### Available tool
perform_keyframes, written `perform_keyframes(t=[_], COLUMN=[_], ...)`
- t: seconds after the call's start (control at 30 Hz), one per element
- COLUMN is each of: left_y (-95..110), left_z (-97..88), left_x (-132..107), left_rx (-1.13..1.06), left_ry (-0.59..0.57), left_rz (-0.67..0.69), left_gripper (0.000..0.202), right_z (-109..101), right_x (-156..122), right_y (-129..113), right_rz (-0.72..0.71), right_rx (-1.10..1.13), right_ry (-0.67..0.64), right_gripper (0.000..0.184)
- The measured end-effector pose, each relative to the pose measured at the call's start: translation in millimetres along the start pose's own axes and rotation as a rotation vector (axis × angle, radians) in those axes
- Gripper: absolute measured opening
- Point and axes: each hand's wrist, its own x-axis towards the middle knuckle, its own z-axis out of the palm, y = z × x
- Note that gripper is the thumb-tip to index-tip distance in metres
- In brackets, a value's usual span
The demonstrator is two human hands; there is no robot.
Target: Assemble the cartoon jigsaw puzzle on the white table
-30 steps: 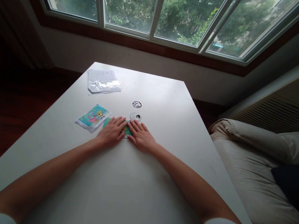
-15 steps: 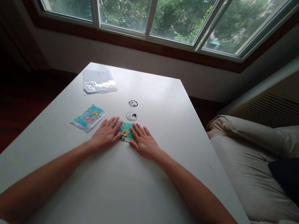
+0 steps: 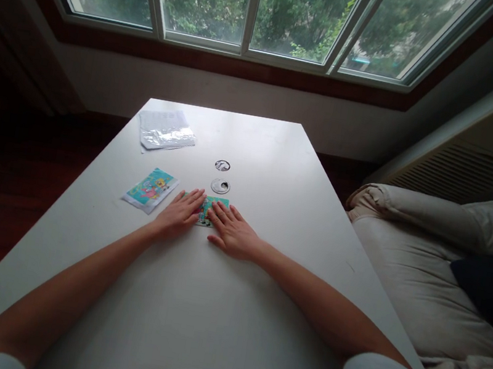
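A small teal cartoon picture (image 3: 208,208) lies flat on the white table (image 3: 218,305). My left hand (image 3: 180,214) rests open on its left side, fingers stretched out flat. On the picture's right side lies my right hand (image 3: 233,232), also open with fingers flat. Most of the picture is hidden under the two hands. A second cartoon picture in a clear wrapper (image 3: 151,189) lies just left of my left hand, untouched.
Two small round discs (image 3: 220,186) (image 3: 222,165) sit just beyond the hands. A crumpled clear plastic bag (image 3: 165,130) lies at the table's far left corner. A cream sofa (image 3: 427,282) stands along the right edge. Windows face the far end.
My hands parted a little half a second ago, showing more of the picture, then closed in over it again. The view has shifted slightly.
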Motion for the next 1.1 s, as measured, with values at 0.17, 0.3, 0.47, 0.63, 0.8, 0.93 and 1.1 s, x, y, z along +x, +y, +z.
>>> perform_keyframes(t=[0.17, 0.3, 0.47, 0.63, 0.8, 0.93, 1.1], left_y=[3, 13, 21, 20, 20, 22, 19], left_z=[-4.4, -0.4, 7.4, 12.1, 12.3, 10.4, 10.7], left_x=[-7, -9, -5, -3, -2, -2, -3], left_rx=[-0.047, -0.006, 0.138, 0.169, 0.184, 0.175, 0.154], left_ry=[0.18, 0.147, 0.001, -0.003, -0.013, -0.007, 0.012], left_rz=[-0.071, -0.019, 0.035, 0.028, 0.035, 0.029, 0.055], left_gripper=[0.05, 0.05, 0.072, 0.076, 0.068, 0.068, 0.065], right_z=[-1, -4, -11, -12, -5, 2, 5], right_x=[-10, -25, -32, -16, 11, 20, 19], right_y=[6, 14, 18, 21, 23, 23, 25], right_rz=[0.025, 0.06, 0.07, 0.003, 0.072, 0.085, 0.089], right_rx=[-0.009, -0.041, -0.059, -0.046, -0.052, -0.059, -0.061], right_ry=[0.005, -0.003, 0.027, -0.014, 0.026, 0.07, 0.093], right_gripper=[0.079, 0.081, 0.073, 0.078, 0.084, 0.084, 0.078])
